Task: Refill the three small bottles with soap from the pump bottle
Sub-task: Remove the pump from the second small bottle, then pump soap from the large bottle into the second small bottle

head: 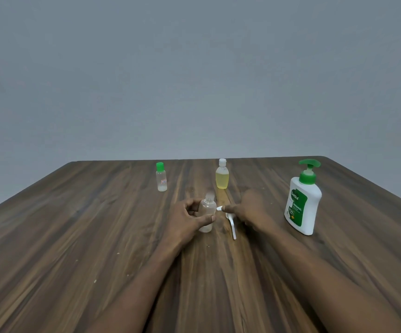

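Head view: clear bottle (207,213) upright, neck up

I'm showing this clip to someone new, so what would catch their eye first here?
Probably the two hands at the table's middle: the left hand grips a clear small bottle while the right hand pinches something small and white beside it. Next, the white pump bottle with its green pump, standing at the right.

Dim, even light; soft focus; wide-angle bowing at edges
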`<state>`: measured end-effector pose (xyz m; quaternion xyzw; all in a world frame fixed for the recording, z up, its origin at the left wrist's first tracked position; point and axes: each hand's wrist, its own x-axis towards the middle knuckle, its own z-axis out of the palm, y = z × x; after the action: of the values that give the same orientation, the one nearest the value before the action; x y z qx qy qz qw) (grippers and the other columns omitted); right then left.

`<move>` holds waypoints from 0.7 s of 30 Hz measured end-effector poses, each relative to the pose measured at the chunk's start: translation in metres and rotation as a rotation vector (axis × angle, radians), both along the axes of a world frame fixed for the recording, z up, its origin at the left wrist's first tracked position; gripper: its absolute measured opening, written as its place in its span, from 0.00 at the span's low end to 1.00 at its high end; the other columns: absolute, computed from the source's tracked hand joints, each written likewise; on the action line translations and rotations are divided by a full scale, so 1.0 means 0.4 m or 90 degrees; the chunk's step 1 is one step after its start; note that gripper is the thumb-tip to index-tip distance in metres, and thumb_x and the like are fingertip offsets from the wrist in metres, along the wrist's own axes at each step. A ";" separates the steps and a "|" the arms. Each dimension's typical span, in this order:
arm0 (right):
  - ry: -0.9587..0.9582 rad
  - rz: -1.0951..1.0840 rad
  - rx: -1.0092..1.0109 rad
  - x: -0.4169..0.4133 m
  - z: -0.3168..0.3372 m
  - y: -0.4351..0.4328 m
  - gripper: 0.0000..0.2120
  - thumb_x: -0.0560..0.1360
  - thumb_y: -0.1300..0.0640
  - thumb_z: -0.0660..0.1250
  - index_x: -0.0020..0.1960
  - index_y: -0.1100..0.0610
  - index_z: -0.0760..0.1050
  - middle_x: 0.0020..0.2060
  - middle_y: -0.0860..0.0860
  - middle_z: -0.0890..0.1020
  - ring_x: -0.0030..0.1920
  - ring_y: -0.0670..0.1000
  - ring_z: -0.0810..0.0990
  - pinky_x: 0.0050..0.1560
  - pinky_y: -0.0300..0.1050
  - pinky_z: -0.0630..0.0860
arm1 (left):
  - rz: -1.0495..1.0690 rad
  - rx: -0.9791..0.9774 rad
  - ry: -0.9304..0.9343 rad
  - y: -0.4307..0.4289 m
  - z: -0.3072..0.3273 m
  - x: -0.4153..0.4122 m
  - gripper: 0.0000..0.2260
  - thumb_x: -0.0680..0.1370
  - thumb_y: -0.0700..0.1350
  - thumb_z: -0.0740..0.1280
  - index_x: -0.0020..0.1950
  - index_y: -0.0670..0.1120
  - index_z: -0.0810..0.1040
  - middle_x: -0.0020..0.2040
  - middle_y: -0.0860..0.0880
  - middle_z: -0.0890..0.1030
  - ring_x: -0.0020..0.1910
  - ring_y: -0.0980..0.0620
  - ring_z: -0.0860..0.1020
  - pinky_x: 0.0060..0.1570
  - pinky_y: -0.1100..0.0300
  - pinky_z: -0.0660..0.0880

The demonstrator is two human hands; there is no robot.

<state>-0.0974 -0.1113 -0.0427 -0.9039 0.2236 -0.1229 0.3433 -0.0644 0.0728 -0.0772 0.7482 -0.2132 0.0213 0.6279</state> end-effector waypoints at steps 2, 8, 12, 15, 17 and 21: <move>0.000 0.009 0.050 0.009 -0.002 0.013 0.20 0.68 0.49 0.79 0.41 0.63 0.74 0.31 0.56 0.76 0.26 0.52 0.72 0.30 0.41 0.67 | 0.001 -0.016 0.009 0.003 0.003 0.004 0.17 0.66 0.38 0.82 0.52 0.50 0.85 0.44 0.53 0.87 0.43 0.55 0.84 0.45 0.61 0.81; -0.021 0.023 0.023 0.052 0.025 0.083 0.18 0.69 0.53 0.78 0.37 0.57 0.68 0.34 0.52 0.74 0.28 0.45 0.71 0.22 0.35 0.61 | 0.022 -0.070 0.001 0.024 0.024 0.021 0.15 0.65 0.41 0.82 0.47 0.53 0.84 0.42 0.55 0.87 0.42 0.57 0.84 0.45 0.60 0.82; -0.069 0.042 0.094 0.068 0.003 0.132 0.19 0.69 0.58 0.77 0.38 0.57 0.64 0.39 0.60 0.75 0.37 0.53 0.74 0.32 0.45 0.71 | 0.050 -0.091 -0.020 0.033 0.031 0.020 0.17 0.62 0.50 0.80 0.49 0.52 0.84 0.43 0.56 0.87 0.41 0.59 0.84 0.41 0.64 0.80; -0.096 0.053 0.114 0.057 -0.018 0.149 0.18 0.70 0.61 0.74 0.38 0.57 0.63 0.39 0.62 0.79 0.35 0.56 0.76 0.38 0.54 0.79 | 0.057 -0.090 -0.025 0.034 0.030 0.020 0.17 0.63 0.49 0.79 0.51 0.52 0.84 0.43 0.54 0.87 0.42 0.57 0.84 0.42 0.63 0.80; -0.116 0.064 0.104 0.047 -0.013 0.144 0.20 0.71 0.59 0.75 0.36 0.55 0.62 0.34 0.56 0.77 0.32 0.53 0.74 0.31 0.40 0.76 | 0.055 -0.082 -0.030 0.033 0.030 0.019 0.17 0.63 0.49 0.79 0.51 0.53 0.83 0.44 0.55 0.88 0.43 0.57 0.85 0.43 0.64 0.80; -0.107 0.072 -0.082 -0.035 0.038 0.089 0.20 0.76 0.51 0.70 0.31 0.55 0.66 0.26 0.47 0.70 0.26 0.43 0.67 0.26 0.29 0.66 | 0.053 -0.069 -0.039 0.027 0.026 0.015 0.17 0.63 0.49 0.79 0.51 0.55 0.84 0.44 0.56 0.88 0.42 0.58 0.85 0.43 0.62 0.80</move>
<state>-0.1113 -0.0756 -0.0277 -0.9217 0.1343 -0.1930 0.3086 -0.0585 0.0837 -0.0668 0.7202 -0.1996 0.0816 0.6594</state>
